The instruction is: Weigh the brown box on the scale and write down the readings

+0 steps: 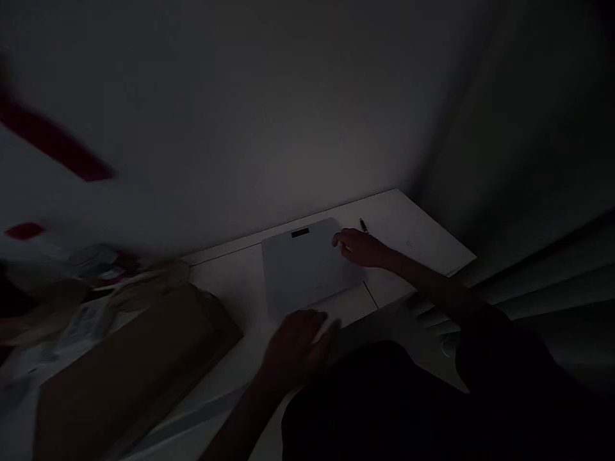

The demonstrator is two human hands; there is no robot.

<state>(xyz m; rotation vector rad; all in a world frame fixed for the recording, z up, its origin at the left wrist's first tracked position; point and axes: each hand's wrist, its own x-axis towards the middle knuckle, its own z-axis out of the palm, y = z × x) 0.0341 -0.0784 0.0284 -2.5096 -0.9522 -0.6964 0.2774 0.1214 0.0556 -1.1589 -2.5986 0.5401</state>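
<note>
Centrally, flat pale-grey rectangular slab [307,272]: lying on white tabletop [425,234].
Right hand [360,248]: over slab's right side, fingers curled; grip cannot be told.
Left hand [295,349]: fingers loosely parted, near slab's front edge.
Small black pen-like stick [363,225]: beyond right hand.
Brown oblong box [125,365]: tabletop's left.

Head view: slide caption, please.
Both hands near a flat grey slab on a dim white table, brown box at left.
</note>
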